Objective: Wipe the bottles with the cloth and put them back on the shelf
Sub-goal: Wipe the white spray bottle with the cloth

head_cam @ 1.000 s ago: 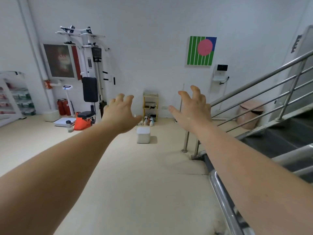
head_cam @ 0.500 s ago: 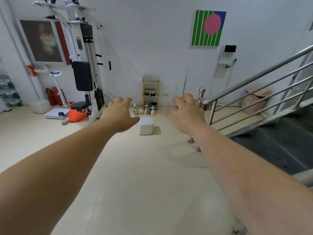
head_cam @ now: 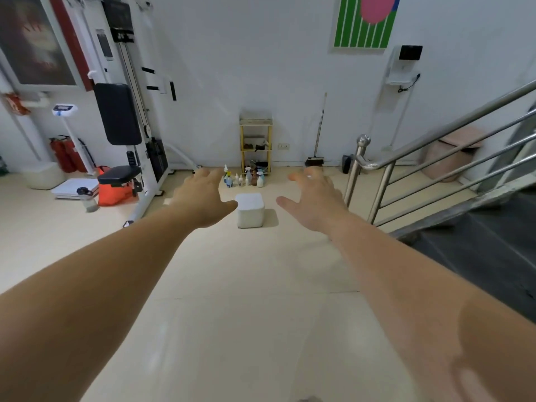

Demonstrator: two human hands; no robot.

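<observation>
Both arms stretched forward, palms down, the left hand [head_cam: 203, 200] and right hand [head_cam: 314, 203] spread and holding nothing, while the bottles [head_cam: 243, 178] stood on the floor before the yellow shelf [head_cam: 255, 140].

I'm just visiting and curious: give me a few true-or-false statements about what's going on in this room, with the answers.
1. The bottles stand on the floor before the yellow shelf. True.
2. The left hand grips a cloth. False: it is empty, fingers spread.
3. A white cube sits on the floor nearer the person than the bottles. True.
4. The right hand holds the stair railing. False: it is open in the air, clear of the railing.
</observation>
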